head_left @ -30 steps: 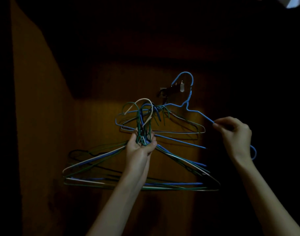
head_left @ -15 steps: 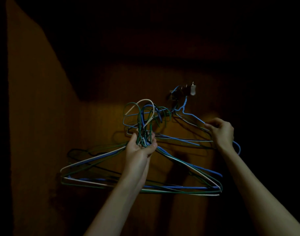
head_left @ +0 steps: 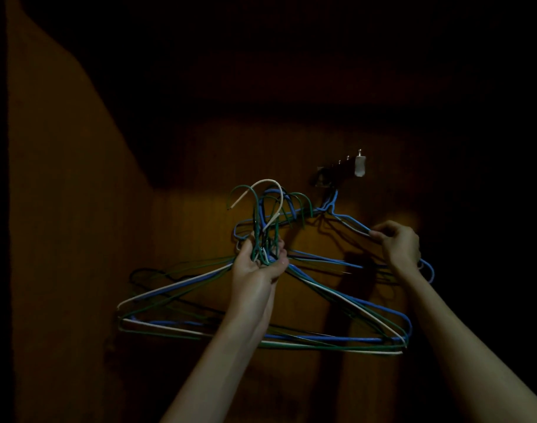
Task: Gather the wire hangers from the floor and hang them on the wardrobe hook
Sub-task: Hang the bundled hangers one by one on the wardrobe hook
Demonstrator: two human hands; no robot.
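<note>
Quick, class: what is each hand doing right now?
Left hand: grips the bundle of wire hangers by the necks.
Right hand: pinches the blue hanger.

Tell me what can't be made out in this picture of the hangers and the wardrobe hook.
- Head view, wardrobe hook: darkness hides whether the blue hanger sits on it.
- Bundle of hangers: wires overlap in the left hand, so no count.
- Right hand: its grip on the blue hanger is partly hidden by its own fingers.
- Wardrobe top and right side: black.
</note>
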